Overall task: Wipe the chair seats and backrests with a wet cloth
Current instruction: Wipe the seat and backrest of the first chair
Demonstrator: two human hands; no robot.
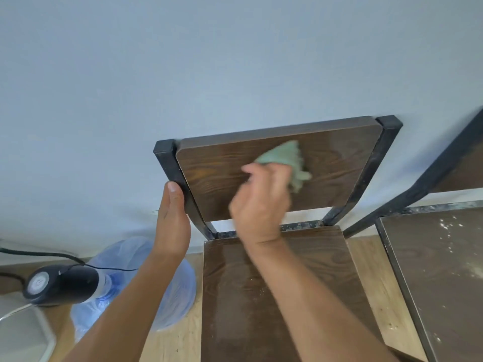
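Note:
A chair with a dark wood backrest (217, 178) and black metal frame (170, 163) stands against the pale wall. Its dark wood seat (235, 296) lies below, speckled with dust. My right hand (261, 202) presses a green cloth (290, 158) against the middle of the backrest; the hand is blurred. My left hand (171, 220) grips the frame's left upright beside the backrest. A second chair stands at the right, with a seat (439, 270) spotted with white specks and part of its black frame (423, 178) showing.
A large blue water bottle (167, 283) with a black pump cap (57, 283) stands on the wooden floor at the left of the chair. A black cable (39, 253) runs along the wall base. A grey-white bin edge (23, 333) shows at bottom left.

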